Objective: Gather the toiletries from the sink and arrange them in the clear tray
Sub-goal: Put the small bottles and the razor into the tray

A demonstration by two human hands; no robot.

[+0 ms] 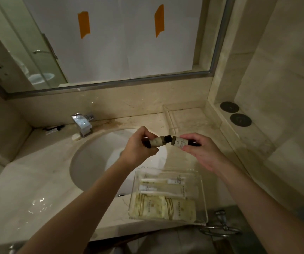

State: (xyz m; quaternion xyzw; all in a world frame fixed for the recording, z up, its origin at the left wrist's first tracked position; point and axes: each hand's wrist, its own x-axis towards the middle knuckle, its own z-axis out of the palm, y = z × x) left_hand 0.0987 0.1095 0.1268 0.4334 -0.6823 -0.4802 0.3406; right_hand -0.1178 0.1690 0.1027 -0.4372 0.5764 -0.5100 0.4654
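Above the sink [92, 162], left hand [138, 145] fingers pinching one small bottle [157, 142], right hand [200, 149] fingers pinching another bottle [181, 143], ends nearly touching

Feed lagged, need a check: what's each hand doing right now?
Left hand: closed on a small dark bottle.
Right hand: closed on a second small bottle.
Both held over the sink.
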